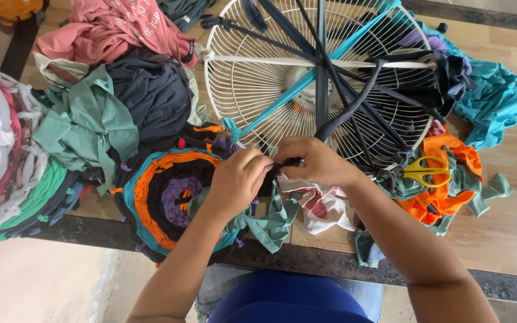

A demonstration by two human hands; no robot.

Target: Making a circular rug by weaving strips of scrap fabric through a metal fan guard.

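Note:
A white wire fan guard [252, 90] lies flat on the wooden table, strung across with dark and teal cloth strips like spokes. At its near rim my left hand [237, 179] and my right hand [315, 160] pinch the end of a dark grey cloth strip [354, 101] that runs up over the guard. Both hands are closed on that strip, fingertips nearly touching. Under my left hand lies a round woven mat [157, 197] of orange, teal and purple rings.
Yellow-handled scissors [426, 171] rest on orange cloth scraps [444, 203] to the right. Green, dark and pink cloth piles [109, 113] sit at left, stacked woven mats [7, 161] at far left, teal cloth [492, 101] at right. The table's dark front edge [306, 260] runs below.

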